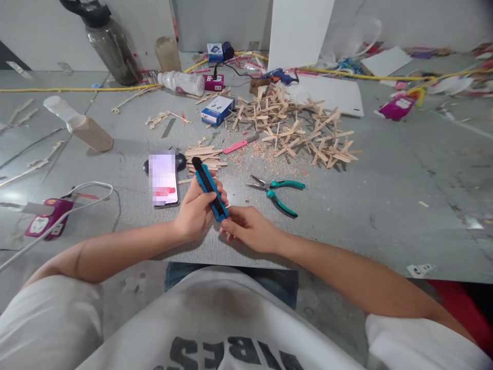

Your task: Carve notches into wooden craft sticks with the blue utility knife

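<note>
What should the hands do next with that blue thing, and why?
Perhaps move the right hand away from the lower end of the blue tool. It looks like a cutter, and the left hand grips it; though no bare blade shows, keeping that end clear seems safer.

Craft workshop, viewed from above a scuffed grey tabletop [365, 205]. The setting is indicated by green-handled pliers [272, 195], a blue utility knife [206, 180] and a pink-handled blade [239, 145]; by a heap of crossed wooden sticks [292, 146] with wood shavings [254, 153] scattered beside it; and by purple power sockets [50, 218] and a yellow cable [367, 77] lying among the materials.
</note>
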`<control>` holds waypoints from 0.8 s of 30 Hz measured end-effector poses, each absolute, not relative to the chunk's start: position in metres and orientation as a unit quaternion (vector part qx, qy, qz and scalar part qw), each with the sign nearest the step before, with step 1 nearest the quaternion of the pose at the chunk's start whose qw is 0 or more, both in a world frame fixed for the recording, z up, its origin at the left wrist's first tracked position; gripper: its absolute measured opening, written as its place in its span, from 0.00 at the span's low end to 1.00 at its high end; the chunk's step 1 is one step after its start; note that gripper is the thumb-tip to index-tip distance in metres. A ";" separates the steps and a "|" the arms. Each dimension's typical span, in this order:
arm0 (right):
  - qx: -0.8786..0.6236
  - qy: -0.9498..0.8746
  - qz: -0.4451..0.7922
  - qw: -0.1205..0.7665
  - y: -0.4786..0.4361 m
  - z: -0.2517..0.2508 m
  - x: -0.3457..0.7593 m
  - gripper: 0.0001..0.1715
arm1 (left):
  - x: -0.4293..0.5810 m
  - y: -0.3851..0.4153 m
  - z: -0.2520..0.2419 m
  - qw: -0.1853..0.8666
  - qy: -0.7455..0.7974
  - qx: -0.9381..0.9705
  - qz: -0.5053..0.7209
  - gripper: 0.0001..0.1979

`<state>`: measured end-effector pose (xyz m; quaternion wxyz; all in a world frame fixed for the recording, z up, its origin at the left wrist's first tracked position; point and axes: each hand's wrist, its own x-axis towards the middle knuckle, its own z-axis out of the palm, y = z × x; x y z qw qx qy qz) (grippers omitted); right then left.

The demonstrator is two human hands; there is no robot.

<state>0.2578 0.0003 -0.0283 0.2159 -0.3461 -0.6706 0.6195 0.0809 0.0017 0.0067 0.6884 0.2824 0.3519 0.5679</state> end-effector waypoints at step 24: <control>-0.377 -0.466 0.758 0.258 0.018 -0.024 0.259 0.32 | 0.099 -0.006 -0.007 0.650 0.325 0.331 0.602 0.27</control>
